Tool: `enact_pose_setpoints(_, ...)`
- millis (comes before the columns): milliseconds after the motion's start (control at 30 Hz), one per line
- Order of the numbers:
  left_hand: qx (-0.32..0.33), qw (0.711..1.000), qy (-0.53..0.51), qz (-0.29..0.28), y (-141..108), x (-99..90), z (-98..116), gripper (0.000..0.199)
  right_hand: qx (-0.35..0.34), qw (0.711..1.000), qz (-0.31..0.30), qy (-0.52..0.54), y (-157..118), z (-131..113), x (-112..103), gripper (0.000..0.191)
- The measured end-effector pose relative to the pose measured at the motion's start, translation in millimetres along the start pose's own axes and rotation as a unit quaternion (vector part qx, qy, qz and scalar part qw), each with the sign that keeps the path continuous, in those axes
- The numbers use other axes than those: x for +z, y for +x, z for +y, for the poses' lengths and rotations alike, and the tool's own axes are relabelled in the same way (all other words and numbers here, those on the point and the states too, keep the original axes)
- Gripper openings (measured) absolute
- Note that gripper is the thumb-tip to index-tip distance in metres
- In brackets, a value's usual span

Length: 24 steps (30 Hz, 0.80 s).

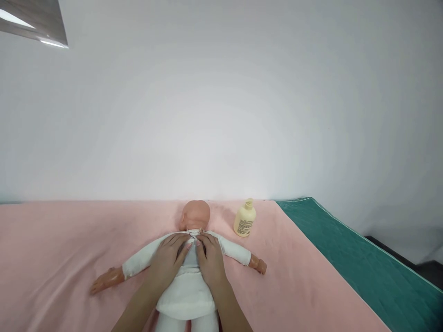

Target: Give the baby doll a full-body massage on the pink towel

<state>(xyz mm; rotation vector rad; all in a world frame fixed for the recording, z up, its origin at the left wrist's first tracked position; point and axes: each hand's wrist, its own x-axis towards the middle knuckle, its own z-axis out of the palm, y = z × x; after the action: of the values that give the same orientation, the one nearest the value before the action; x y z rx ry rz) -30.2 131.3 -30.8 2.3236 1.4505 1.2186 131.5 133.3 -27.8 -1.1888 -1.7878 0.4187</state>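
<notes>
A baby doll (187, 295) with a white cloth body lies on the pink blanket, the back of its bald head (196, 214) towards me and its arms stretched out to both sides. My left hand (169, 256) lies flat on the left side of the doll's upper back, fingers extended. On the right side of the upper back rests my right hand (210, 258), its fingers also stretched out. Both hands touch the cloth just below the neck, thumbs pointing inwards with a small gap between them. Neither hand grips anything.
A pale yellow pump bottle (245, 219) stands upright to the right of the doll's head. The pink blanket (294, 286) covers a green surface (363, 267) that shows at the right. Behind rises a plain white wall (221, 101). A shiny panel (34, 20) hangs at the upper left.
</notes>
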Motion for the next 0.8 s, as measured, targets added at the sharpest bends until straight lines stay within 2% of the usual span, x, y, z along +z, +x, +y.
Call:
enact_pose_setpoints(233, -0.016, 0.999, -0.009, -0.031, 2, -4.9, 5, 0.037, -0.001, 1.0, -0.011, -0.02, 2, -2, 1, 0.026)
enact_pose_setpoints(433, -0.027, 0.999, -0.036, -0.029, 2, -9.7, 7, 0.037, 0.006, 0.997, 0.025, 0.078, 0, -1, -7, 0.027)
enact_pose_setpoints(533, -0.059, 0.996, -0.052, -0.031, 2, -22.3, 10, 0.04, 0.014, 0.993, 0.043, 0.111, 1, -5, -20, 0.028)
enact_pose_setpoints(600, -0.081, 0.994, -0.058, -0.042, 3, -38.0, 17, 0.04, 0.019, 0.992, 0.056, 0.114, 2, -11, -30, 0.029)
enact_pose_setpoints(667, -0.094, 0.989, -0.07, -0.087, 3, -57.3, 29, 0.035, 0.017, 0.991, 0.059, 0.117, -1, -18, -40, 0.029)
enact_pose_setpoints(700, -0.1, 0.983, -0.08, -0.129, 3, -66.8, 36, 0.033, 0.014, 0.991, 0.054, 0.119, -4, -21, -44, 0.029)
enact_pose_setpoints(767, -0.084, 0.968, -0.086, -0.219, 0, -82.8, 49, 0.031, 0.003, 0.992, 0.033, 0.122, -14, -27, -50, 0.031)
enact_pose_setpoints(800, -0.07, 0.965, -0.083, -0.237, -2, -88.5, 54, 0.03, -0.005, 0.992, 0.018, 0.122, -21, -28, -52, 0.032)
